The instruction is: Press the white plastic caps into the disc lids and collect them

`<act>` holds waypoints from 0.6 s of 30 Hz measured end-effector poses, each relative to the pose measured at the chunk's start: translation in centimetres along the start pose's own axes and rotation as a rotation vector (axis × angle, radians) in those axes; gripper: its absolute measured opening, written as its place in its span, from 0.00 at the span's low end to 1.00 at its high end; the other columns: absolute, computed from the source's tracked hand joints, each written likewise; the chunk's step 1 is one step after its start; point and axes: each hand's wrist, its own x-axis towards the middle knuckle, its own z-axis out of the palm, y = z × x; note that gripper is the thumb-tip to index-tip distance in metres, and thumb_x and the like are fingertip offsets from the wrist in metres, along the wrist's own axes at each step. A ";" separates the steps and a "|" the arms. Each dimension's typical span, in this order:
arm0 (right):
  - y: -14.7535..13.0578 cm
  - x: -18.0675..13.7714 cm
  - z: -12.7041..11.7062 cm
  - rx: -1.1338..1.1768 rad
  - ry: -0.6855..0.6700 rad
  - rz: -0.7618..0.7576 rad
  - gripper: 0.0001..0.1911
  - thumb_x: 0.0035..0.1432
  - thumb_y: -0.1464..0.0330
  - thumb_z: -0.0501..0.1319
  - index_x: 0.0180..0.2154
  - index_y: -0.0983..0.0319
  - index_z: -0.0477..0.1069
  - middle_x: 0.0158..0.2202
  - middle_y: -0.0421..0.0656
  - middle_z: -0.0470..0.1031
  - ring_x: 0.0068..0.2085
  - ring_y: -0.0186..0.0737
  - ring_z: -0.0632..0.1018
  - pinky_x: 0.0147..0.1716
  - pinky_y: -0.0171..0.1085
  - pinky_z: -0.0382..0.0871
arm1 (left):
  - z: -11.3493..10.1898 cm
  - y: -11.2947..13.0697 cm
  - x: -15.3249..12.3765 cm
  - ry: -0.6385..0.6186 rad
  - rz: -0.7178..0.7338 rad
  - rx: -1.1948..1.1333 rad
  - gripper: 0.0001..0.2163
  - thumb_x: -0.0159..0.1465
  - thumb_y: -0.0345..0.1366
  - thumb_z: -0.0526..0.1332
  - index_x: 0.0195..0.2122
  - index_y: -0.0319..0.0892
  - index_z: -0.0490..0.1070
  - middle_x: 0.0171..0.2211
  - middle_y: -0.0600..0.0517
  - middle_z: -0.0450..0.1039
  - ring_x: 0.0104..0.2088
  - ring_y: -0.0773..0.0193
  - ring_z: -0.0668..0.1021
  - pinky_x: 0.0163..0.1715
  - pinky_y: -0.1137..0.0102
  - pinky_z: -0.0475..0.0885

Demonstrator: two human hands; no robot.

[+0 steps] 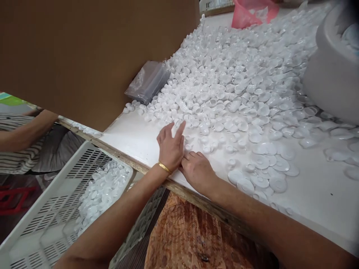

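My left hand (171, 147), with a gold bangle at the wrist, is over the white tabletop near its front edge. Its fingers point away from me and are spread apart at the near side of a heap of small white toy-like cups (218, 95). Right beside it, my right hand (199, 172) rests low on the table with curled fingers close to the left palm. Whatever its fingertips hold, if anything, is hidden. A few loose cups (207, 145) lie just beyond the hands. Small white saucers (259, 162) overlap in a flat cluster to the right.
A large brown board (92, 48) stands upright at the left. Against it leans a clear-wrapped pack (148, 82). A pale tub (333, 71) stands at right, a pink bag (252, 13) behind. Below left is a slatted crate (56, 201) with white pieces; another person's arm (28, 130) shows beyond.
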 end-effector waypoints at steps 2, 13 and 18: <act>-0.1 0.0 -0.4 0.015 -0.018 0.026 0.07 0.59 0.70 0.56 0.32 0.63 0.72 0.34 0.45 0.74 0.39 0.43 0.71 0.38 0.41 0.59 | 1.1 0.4 0.2 -0.042 0.016 0.055 0.21 0.64 0.33 0.49 0.60 0.51 0.56 0.56 0.42 0.57 0.55 0.50 0.60 0.51 0.51 0.58; 4.5 -3.6 -5.3 0.248 0.365 0.301 0.09 0.60 0.70 0.54 0.37 0.61 0.72 0.37 0.43 0.75 0.41 0.40 0.74 0.42 0.40 0.64 | 1.3 1.0 0.0 -0.095 0.160 0.095 0.25 0.63 0.32 0.52 0.60 0.58 0.51 0.60 0.48 0.51 0.60 0.50 0.55 0.58 0.49 0.45; 5.5 -4.9 -6.6 0.266 0.447 0.401 0.10 0.60 0.71 0.54 0.40 0.59 0.72 0.38 0.44 0.75 0.41 0.42 0.74 0.42 0.42 0.67 | 1.5 0.8 0.3 -0.144 0.164 0.113 0.25 0.63 0.33 0.52 0.61 0.58 0.51 0.58 0.47 0.54 0.59 0.51 0.57 0.57 0.50 0.46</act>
